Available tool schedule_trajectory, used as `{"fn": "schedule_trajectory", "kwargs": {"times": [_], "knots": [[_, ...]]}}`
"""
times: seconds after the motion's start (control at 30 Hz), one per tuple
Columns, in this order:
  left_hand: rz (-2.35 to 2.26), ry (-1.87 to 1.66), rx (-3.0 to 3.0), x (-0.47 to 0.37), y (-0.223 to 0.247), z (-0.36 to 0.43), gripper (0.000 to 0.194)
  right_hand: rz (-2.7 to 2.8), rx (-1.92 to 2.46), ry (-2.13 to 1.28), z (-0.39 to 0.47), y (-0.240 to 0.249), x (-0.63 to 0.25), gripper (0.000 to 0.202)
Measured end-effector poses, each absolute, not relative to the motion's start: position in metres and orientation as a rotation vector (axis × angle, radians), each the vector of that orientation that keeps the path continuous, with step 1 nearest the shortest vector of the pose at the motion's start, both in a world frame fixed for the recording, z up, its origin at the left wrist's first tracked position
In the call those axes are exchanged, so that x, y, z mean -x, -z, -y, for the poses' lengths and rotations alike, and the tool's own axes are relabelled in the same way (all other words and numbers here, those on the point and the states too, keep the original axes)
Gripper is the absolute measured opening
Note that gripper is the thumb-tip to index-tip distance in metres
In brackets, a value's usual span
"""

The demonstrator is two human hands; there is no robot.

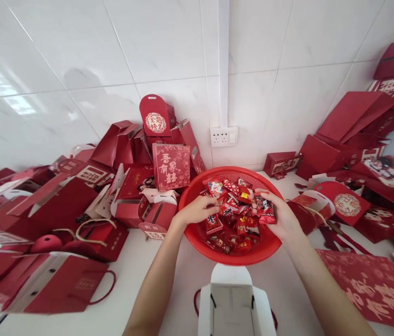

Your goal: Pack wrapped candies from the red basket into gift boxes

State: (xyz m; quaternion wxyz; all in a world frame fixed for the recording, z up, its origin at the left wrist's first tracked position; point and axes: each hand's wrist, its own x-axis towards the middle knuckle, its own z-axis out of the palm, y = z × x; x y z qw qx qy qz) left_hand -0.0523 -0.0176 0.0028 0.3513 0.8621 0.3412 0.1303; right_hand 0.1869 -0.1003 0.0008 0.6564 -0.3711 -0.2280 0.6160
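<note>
A round red plastic basket (pixel 197 247) with a perforated wall holds several red-wrapped candies (pixel 230 207). Over its left side, my left hand (pixel 200 209) has its fingers drawn together among the wrappers; whether a candy is between them is hidden. Just below those fingertips lies a red packet with dark lettering (pixel 213 224). At the basket's right side, my right hand (pixel 282 217) is closed around a red and black candy packet (pixel 266 210). In front of the basket stands an open gift box (pixel 231 275), its white inside facing me and its flaps spread.
Red gift boxes and bags (pixel 57 200) are heaped on the left, some with cord handles. More red boxes (pixel 343 149) pile up on the right. A flat red printed bag (pixel 371 284) lies at the lower right. Behind the basket, a socket (pixel 224 136) is on the tiled wall.
</note>
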Motion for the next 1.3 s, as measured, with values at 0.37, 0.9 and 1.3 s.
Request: {"fn": "schedule_trajectory", "kwargs": {"times": [0.37,0.9,1.3], "knots": [[-0.977,-0.401,-2.236,0.0514,-0.0015,0.0132,0.024,0.472,0.915,-1.349,0.1023,-0.0078,-0.1835,0.018],[-1.06,-0.177,-2.232,0.0496,0.001,0.0162,0.02,0.499,0.973,-1.358,0.1034,-0.0071,-0.1831,0.028],[-0.98,-0.21,-2.116,0.0513,0.0029,0.018,0.022,0.543,0.945,-1.347,0.1024,-0.0042,-0.1836,0.025]]}}
